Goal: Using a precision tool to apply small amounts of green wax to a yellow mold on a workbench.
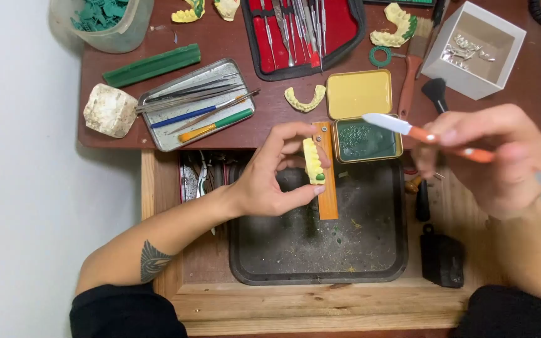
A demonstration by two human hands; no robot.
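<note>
The left hand (277, 175) pinches a small yellow dental cast (313, 164) between thumb and fingertips, holding it upright above the dark work tray (370, 256) and just against the orange wooden bench peg (327, 188) that juts out over it. A dab of green wax sits at the cast's lower end. The right hand (499, 156) is closed around an orange-handled wax knife (421, 133), whose pale blade points left over the open tin of green wax (364, 141); this hand is blurred, so the exact finger placement cannot be told.

The grip on the cast is light and covers only its ends, so pressure from the blade could twist it out of the fingers and drop it into the tray, where a plaster tooth might chip. The blade tip lies near the left fingertips; a slip off the hard cast could nick them. If wax is on the blade, it could drip onto the tray or the peg rather than the cast. The yellow tin lid (358, 94) and a second cast (305, 99) lie close behind, within reach of a careless sweep.
</note>
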